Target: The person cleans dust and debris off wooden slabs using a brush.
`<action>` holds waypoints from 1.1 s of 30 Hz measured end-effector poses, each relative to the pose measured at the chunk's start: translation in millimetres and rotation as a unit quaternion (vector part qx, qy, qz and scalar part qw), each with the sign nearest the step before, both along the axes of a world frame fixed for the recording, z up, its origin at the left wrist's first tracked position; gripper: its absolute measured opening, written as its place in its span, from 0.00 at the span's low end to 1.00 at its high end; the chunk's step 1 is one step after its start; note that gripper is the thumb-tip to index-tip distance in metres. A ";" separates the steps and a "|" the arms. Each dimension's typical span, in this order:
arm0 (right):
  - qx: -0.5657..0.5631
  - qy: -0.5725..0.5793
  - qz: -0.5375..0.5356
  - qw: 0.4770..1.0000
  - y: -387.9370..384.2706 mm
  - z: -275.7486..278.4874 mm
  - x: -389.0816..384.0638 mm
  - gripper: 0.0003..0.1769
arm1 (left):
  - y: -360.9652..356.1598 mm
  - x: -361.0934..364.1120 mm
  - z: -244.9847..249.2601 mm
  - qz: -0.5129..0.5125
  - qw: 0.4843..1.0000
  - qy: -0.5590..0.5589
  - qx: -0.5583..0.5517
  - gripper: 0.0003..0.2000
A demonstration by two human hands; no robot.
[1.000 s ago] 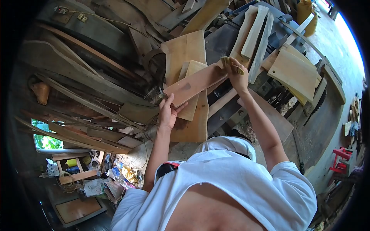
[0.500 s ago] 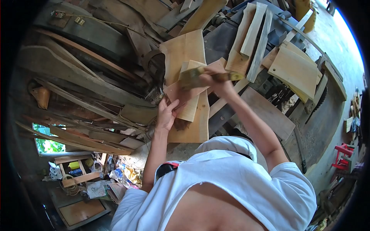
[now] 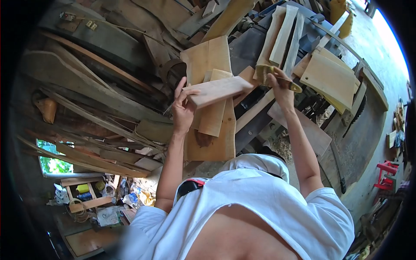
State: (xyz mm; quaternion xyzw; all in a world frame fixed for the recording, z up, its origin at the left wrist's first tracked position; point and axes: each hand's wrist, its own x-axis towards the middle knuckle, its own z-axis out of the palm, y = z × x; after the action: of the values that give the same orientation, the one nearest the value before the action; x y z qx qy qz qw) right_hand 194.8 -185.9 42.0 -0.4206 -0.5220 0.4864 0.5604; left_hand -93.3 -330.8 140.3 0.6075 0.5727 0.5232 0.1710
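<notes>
A short, pale wooden board (image 3: 220,91) is tilted up in my left hand (image 3: 183,108), which grips its left end with the fingers over the edge. To the right of the board, my right hand (image 3: 281,90) is closed round the handle of a brush (image 3: 262,73). Its yellowish bristles point left and the handle's end, with a hole in it, sticks out to the right. Brush and board are apart. Below the held board lie thin wooden pieces (image 3: 211,123) on a wider plank (image 3: 225,149) with a dark knot.
Long curved boards (image 3: 91,91) are stacked on the left. Narrow planks (image 3: 284,39) lean at the upper right, near a pile of flat boards (image 3: 330,80). A loose board (image 3: 305,130) and a toothed blade (image 3: 359,113) sit at right. A red stool (image 3: 385,175) stands farther off.
My right hand has swung right with the brush, off the board. My left hand has raised and turned the board, so its broad pale face now shows.
</notes>
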 end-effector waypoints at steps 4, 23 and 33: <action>0.018 -0.157 0.008 0.987 -17.3 11.7 -16.6 0.21 | -23.9 -7.8 -17.7 0.052 0.869 -0.486 -0.084 0.23; -0.003 -0.144 -0.022 0.989 -16.8 -3.1 -35.4 0.20 | -45.4 -19.3 -66.3 0.085 0.838 -0.514 -0.164 0.25; 0.010 -0.046 -0.302 0.952 -60.3 72.2 147.2 0.19 | 25.6 22.9 -34.2 -0.127 0.812 -0.481 -0.306 0.22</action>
State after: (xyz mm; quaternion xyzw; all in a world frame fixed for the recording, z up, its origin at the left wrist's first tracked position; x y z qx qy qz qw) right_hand 342.0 -246.2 114.2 -0.5748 -0.4009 0.2696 0.6605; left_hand -70.4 -305.2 106.1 0.2622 0.4653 0.5200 0.6666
